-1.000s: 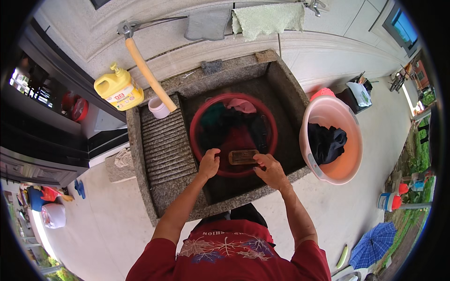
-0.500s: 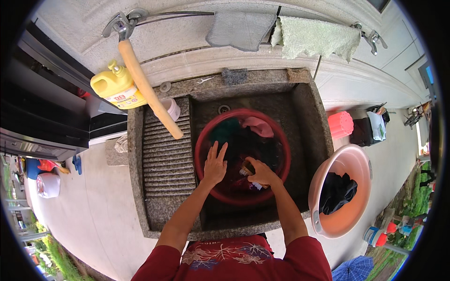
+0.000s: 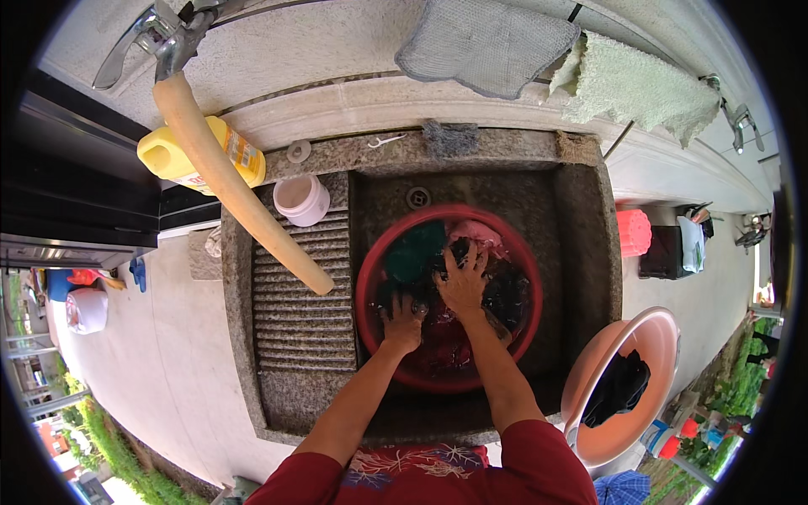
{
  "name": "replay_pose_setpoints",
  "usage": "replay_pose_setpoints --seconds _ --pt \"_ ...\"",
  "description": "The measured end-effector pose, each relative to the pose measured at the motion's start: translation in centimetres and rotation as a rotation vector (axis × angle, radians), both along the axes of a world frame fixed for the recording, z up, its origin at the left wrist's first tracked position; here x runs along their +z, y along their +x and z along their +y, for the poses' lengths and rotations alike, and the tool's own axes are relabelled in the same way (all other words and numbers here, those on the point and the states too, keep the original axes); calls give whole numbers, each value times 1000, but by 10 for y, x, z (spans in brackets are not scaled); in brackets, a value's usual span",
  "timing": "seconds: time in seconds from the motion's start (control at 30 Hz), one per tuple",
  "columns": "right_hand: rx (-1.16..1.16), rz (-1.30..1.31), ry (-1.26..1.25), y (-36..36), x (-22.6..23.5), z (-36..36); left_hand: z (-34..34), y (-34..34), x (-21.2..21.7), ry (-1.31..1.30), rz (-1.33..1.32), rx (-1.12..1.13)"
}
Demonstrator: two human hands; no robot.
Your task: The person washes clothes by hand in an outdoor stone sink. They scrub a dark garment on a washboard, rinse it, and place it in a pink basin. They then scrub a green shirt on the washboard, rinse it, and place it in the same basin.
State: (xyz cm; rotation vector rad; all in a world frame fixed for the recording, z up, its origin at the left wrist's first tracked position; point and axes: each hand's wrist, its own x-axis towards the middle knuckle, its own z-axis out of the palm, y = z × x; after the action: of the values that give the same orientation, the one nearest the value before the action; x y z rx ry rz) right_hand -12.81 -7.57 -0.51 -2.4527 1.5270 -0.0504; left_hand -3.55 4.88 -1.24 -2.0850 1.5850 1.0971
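A red basin [image 3: 364,290] of dark water and wet laundry stands in the stone sink. My left hand [image 3: 402,326] is low in its left part, fingers apart and tips against the dark wet cloth. Farther in and to the right, my right hand [image 3: 463,282] spreads its fingers over the laundry, just short of a pink cloth [image 3: 478,236]. A green cloth [image 3: 415,252] lies at the far left inside the basin. Dark red cloth [image 3: 442,341] shows between my forearms. Something brownish beside my right wrist is partly hidden, and I cannot make out what it is.
A ribbed stone washboard [image 3: 303,316] adjoins the sink [image 3: 581,244], with a pale pink tub [image 3: 303,202] on it. A wooden-coloured hose [image 3: 244,206] from the tap slants over it, before a yellow jug [image 3: 168,156]. A peach basin [image 3: 581,383] holding dark cloth stands right.
My right hand has let go of a small brown object, moved farther into the basin and spread its fingers. My left hand has lowered into the laundry. The view has shifted slightly.
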Motion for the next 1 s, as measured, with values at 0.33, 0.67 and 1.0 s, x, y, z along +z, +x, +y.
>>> replay_pose_setpoints --seconds 0.33,0.67,1.0 --pt "35 65 44 -18 -62 -36 -12 2 12 -111 91 61" --pt "-748 -1226 931 -60 114 41 49 11 71 -591 435 272" --pt "-386 -1738 605 -62 250 48 64 29 230 -1006 986 484"
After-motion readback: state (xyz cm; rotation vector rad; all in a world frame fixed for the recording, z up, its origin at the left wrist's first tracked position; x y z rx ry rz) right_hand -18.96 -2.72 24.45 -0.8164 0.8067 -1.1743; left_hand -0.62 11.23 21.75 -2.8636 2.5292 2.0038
